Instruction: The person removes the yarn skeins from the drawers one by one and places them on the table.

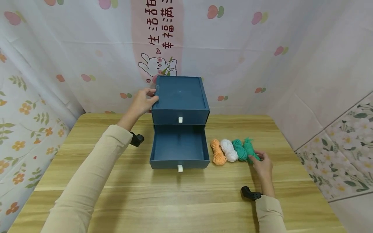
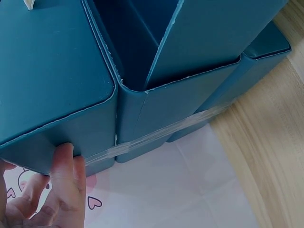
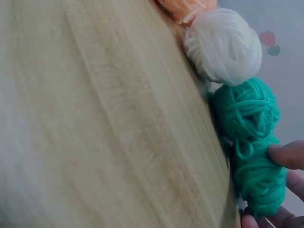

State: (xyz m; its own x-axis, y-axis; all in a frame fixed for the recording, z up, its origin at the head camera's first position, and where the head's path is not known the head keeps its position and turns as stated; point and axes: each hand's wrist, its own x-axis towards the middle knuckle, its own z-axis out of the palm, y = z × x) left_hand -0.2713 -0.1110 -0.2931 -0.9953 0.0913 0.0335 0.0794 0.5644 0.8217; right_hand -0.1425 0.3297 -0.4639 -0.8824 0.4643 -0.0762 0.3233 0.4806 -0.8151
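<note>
A dark blue two-drawer cabinet [image 1: 180, 92] stands near the back of the table, its lower drawer [image 1: 177, 145] pulled out with nothing visible inside and its upper drawer closed. My left hand [image 1: 144, 101] touches the cabinet's upper left side; in the left wrist view its fingers [image 2: 64, 166] rest against the side wall. Right of the drawer lie an orange yarn skein [image 1: 218, 152], a white yarn skein [image 1: 229, 150] and two green ones side by side. My right hand [image 1: 263, 165] pinches the rightmost green yarn skein [image 1: 248, 148] near its front end, with the thumb across it.
White pull tabs [image 1: 180, 168] stick out from the drawer fronts. Clear tape [image 2: 161, 135] runs along the cabinet's side. A patterned curtain [image 1: 233, 64] hangs behind the wooden table [image 1: 180, 207]. Black wrist cameras [image 1: 247, 193] are worn on both arms.
</note>
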